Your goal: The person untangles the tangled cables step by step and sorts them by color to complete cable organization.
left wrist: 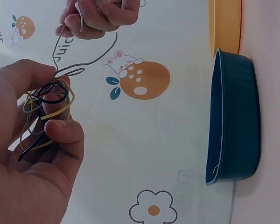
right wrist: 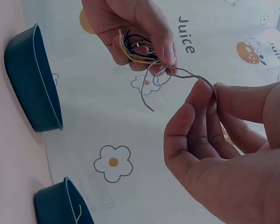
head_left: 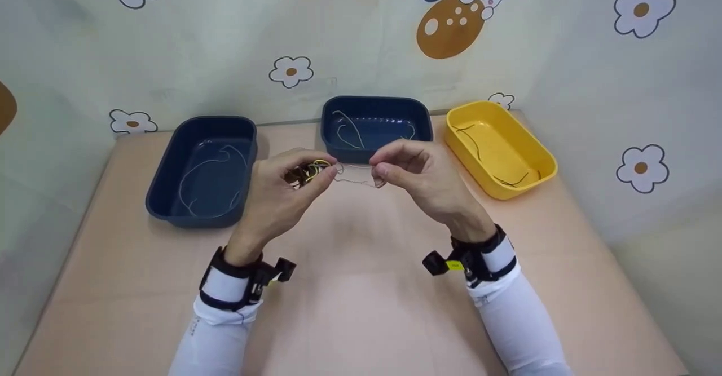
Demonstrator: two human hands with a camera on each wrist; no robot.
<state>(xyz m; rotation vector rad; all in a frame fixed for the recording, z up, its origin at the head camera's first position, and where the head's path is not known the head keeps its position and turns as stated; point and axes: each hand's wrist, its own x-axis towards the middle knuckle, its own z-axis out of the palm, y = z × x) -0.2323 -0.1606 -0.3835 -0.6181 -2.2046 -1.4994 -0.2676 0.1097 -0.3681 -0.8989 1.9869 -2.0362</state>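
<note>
My left hand (head_left: pixel 279 187) holds a tangled bundle of thin wires (left wrist: pixel 49 100), yellow, black and grey, in its curled fingers. Thumb and forefinger pinch the bundle where grey strands come out. Across from it, my right hand (head_left: pixel 426 181) pinches a grey wire (right wrist: pixel 191 74) between thumb and fingertip. That wire stretches across the gap between both hands and is still joined to the bundle. In the right wrist view a loose grey end hangs below the left fingertips. Both hands are raised above the table, in front of the middle blue bin (head_left: pixel 375 153).
On the left stands a larger-looking blue bin (head_left: pixel 161 209) with pale wires inside. Pale wires also lie in the middle blue bin. A yellow bin (head_left: pixel 502 190) at the right holds dark wires. Patterned cloth (head_left: pixel 361 38) hangs behind the table (head_left: pixel 350 308).
</note>
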